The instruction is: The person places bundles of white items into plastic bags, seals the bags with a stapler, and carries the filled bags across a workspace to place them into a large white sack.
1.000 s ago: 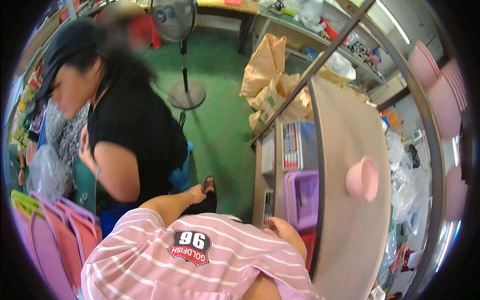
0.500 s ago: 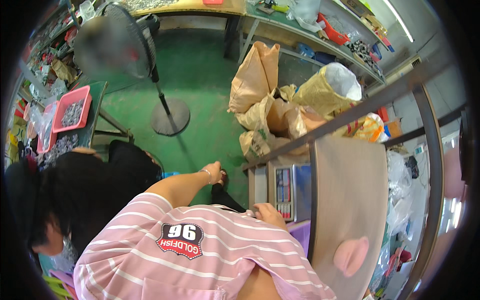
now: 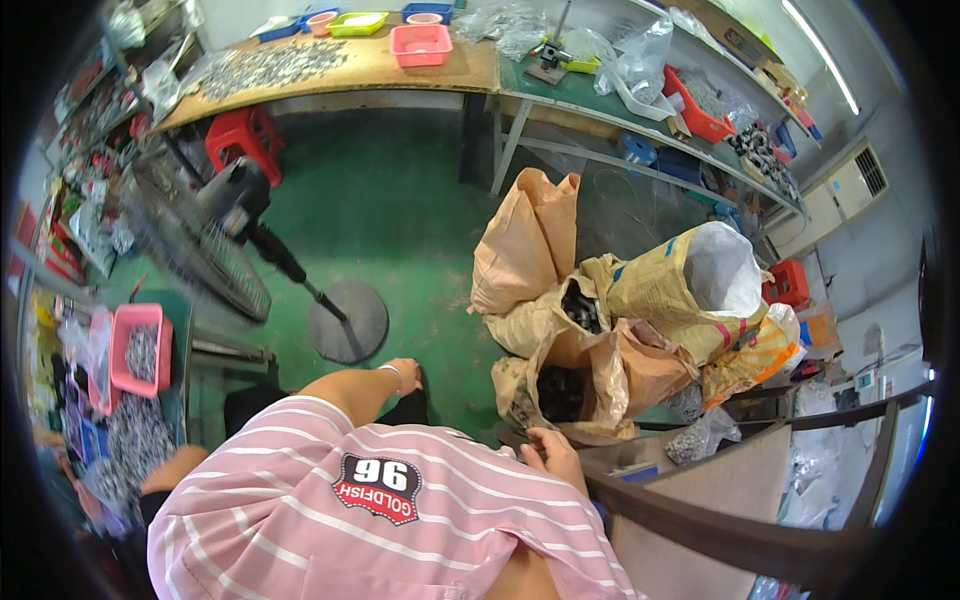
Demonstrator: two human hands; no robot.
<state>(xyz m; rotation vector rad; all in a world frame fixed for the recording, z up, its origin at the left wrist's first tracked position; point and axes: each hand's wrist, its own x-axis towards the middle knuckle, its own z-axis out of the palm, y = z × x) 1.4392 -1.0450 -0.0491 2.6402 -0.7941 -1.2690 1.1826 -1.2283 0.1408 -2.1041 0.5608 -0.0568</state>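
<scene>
My left hand (image 3: 407, 375), with a bracelet at its wrist, hangs beside my body over the green floor. Its fingers are loose and nothing shows in them. Just in front of me on the right, my right hand (image 3: 553, 458) has its fingers slightly apart and holds nothing that I can see. It is nearest to an opened brown paper sack (image 3: 610, 385) with dark pieces inside; whether it touches the sack I cannot tell. Behind that stand a tall folded-top paper sack (image 3: 525, 240) and a yellow woven sack (image 3: 650, 275) with a white lining.
A standing fan (image 3: 349, 322) is ahead on the left. A pink basket (image 3: 141, 349) of small grey parts sits on the left table, with a person's arm nearby. Beside my right arm runs a dark metal frame (image 3: 720, 535). Workbenches (image 3: 400, 80) line the far side; a red stool (image 3: 245, 143) stands under one.
My view has moved forward, toward the sacks and the far bench. The scale beside my right hand has mostly passed out of view, and that hand is now by the sacks. The fan head has turned.
</scene>
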